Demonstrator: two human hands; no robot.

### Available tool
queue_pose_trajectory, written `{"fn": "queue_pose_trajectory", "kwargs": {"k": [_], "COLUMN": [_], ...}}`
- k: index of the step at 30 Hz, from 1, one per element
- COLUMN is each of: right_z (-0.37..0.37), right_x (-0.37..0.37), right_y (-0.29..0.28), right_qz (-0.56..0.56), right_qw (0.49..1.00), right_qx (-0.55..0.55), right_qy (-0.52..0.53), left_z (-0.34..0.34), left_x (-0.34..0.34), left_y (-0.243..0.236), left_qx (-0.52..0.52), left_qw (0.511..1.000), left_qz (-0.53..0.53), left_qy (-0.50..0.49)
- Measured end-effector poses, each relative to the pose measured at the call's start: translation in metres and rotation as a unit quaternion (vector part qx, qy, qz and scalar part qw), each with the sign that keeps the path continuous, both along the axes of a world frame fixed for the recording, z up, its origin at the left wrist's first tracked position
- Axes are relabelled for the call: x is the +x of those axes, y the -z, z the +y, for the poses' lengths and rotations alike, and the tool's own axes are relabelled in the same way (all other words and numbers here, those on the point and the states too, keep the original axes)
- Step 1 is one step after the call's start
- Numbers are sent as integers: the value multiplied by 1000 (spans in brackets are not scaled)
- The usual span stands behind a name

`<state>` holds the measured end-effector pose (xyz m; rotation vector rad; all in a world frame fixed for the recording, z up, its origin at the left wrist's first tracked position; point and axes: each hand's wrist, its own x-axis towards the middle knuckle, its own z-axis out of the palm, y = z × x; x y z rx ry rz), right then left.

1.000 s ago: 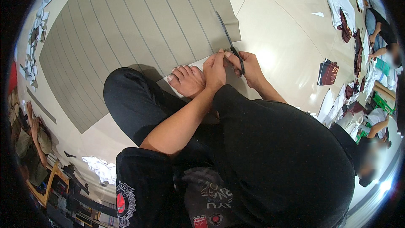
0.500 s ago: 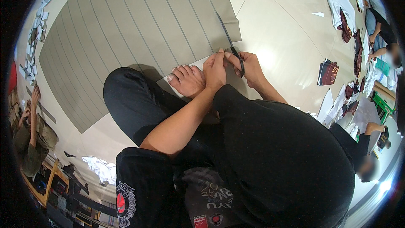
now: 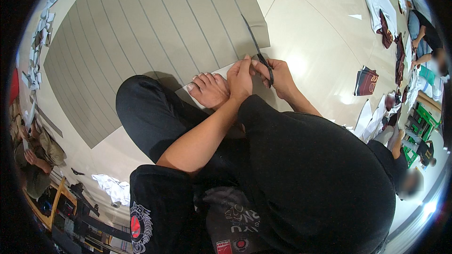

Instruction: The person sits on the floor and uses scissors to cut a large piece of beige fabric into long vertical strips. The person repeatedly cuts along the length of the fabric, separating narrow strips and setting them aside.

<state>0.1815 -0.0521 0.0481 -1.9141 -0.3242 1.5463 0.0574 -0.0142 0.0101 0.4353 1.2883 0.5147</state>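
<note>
A large grey-brown sheet with dark parallel stripes [image 3: 155, 23] lies spread over the floor in front of me. At its right edge, my right hand [image 3: 278, 77] grips black-handled scissors [image 3: 262, 59], whose long dark blades lie along a stripe and point away from me. Beside it, my left hand [image 3: 241, 76] pinches the sheet's near edge, its fingertips close to the scissor handles. My bare foot [image 3: 207, 89] rests on the sheet's near edge, over a pale patch.
Dark red folded cloth [image 3: 366, 81] lies on the tiled floor to the right. White and maroon pieces [image 3: 379, 7] line the far right, where people sit. Paper scraps [image 3: 40, 42] and another person [image 3: 35, 155] are at the left. Crumpled white material [image 3: 112, 187] lies lower left.
My hands, the scissors and the sheet stay almost where they were. The person at the left has lowered their arms, and the person at the lower right has shifted an arm.
</note>
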Motion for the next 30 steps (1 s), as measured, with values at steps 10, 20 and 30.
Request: {"fn": "queue_pose_trajectory", "kwargs": {"k": [10,20,30], "right_z": [23,37,39], "right_x": [3,5,2], "right_y": [-2,-2,-1], "right_qz": [9,6,-13], "right_qw": [999,1000,1000], "right_qx": [28,16,10], "right_qy": [19,13,9], "left_z": [1,-2,-1], "left_x": [-1,-3,-8], "left_y": [-3,4,5], "left_qx": [8,12,35], "left_qw": [1000,1000,999], "left_qz": [15,-13,-8], "left_qy": [20,1,25]}}
